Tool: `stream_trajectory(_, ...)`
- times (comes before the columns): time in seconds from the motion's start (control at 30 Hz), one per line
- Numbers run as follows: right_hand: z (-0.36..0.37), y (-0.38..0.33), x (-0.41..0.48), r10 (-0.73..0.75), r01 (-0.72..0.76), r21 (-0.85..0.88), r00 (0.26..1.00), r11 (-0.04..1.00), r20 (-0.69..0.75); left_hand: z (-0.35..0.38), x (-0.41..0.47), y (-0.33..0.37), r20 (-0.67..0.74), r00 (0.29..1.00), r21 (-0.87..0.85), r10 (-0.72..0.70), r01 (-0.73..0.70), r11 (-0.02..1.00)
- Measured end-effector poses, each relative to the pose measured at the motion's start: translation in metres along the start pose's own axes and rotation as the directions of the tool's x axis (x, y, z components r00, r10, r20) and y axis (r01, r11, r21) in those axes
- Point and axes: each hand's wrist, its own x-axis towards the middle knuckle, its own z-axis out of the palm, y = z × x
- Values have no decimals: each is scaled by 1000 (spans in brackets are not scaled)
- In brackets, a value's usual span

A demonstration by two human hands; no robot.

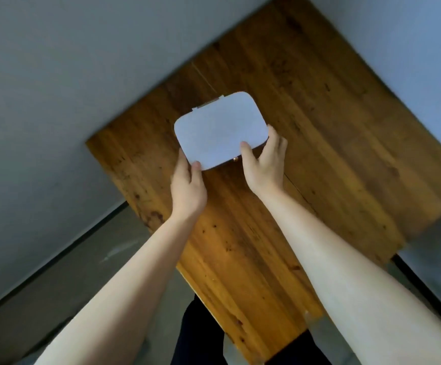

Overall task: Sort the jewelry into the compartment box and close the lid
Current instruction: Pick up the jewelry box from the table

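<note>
While lid lies shut, left hand (187,180) and right hand (265,164) clasp white box (220,130), bare wooden table (319,127)

one closed white box (220,130), two hands, left (187,185) and right (265,167), one wooden table (319,127).

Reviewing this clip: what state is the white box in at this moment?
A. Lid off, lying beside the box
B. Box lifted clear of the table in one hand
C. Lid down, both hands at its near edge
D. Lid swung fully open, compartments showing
C: the white box shows only its flat lid from above with no compartments visible, the left hand and right hand gripping its near edge on the wooden table.
</note>
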Motion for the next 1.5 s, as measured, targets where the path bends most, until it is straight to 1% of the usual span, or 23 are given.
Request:
stream_trajectory(0.17,-40,39,-60,75,-77,-31,995,997,-71,18,-66,-18,148,989,23,-9,5,1000)
stream_trajectory(0.23,-50,53,-78,97,-102,-56,991,993,-92,22,-85,-25,190,981,49,-26,17,999)
stream_trajectory(0.33,-57,73,-102,124,-129,-64,989,990,-83,22,-105,-38,226,974,93,-25,4,996)
stream_trajectory(0.4,-56,84,-112,123,-128,-69,990,989,-73,22,-109,-46,224,974,131,-25,-4,991)
stream_trajectory(0.53,-54,96,-121,110,-114,-84,993,990,-51,24,-110,-54,194,978,194,-74,36,980)
stream_trajectory(0.7,-53,98,-127,77,-85,-181,996,980,-50,27,-110,-43,90,985,280,-148,118,953)
stream_trajectory(0.77,-57,93,-128,95,-104,-147,993,984,-72,28,-115,-32,73,986,292,-150,123,948)
stream_trajectory(0.83,-63,85,-126,129,-135,-62,987,989,-91,27,-119,-22,58,988,261,-142,122,958)
stream_trajectory(0.9,-70,75,-121,162,-159,39,981,986,-107,23,-119,-15,38,993,177,-114,106,979)
stream_trajectory(0.97,-78,65,-115,149,-134,120,982,984,-120,17,-116,-8,20,997,87,-72,70,994)
stream_trajectory(1.07,-85,49,-101,98,-75,193,989,978,-112,12,-102,0,-55,996,62,-73,76,995)
stream_trajectory(1.13,-85,38,-90,68,-45,200,992,979,-110,9,-91,7,-87,995,45,-42,46,998)
stream_trajectory(1.23,-83,23,-71,36,-11,231,994,973,-106,4,-72,20,-60,993,33,106,-105,994)
stream_trajectory(1.37,-77,8,-45,-36,51,223,997,973,-73,-5,-51,21,-12,990,-52,143,-144,988)
stream_trajectory(1.43,-71,5,-33,-37,45,215,998,975,-41,-7,-45,17,26,978,-16,207,-206,978)
stream_trajectory(1.5,-65,9,-21,-24,21,147,1000,989,17,-7,-35,11,28,969,34,247,-248,968)
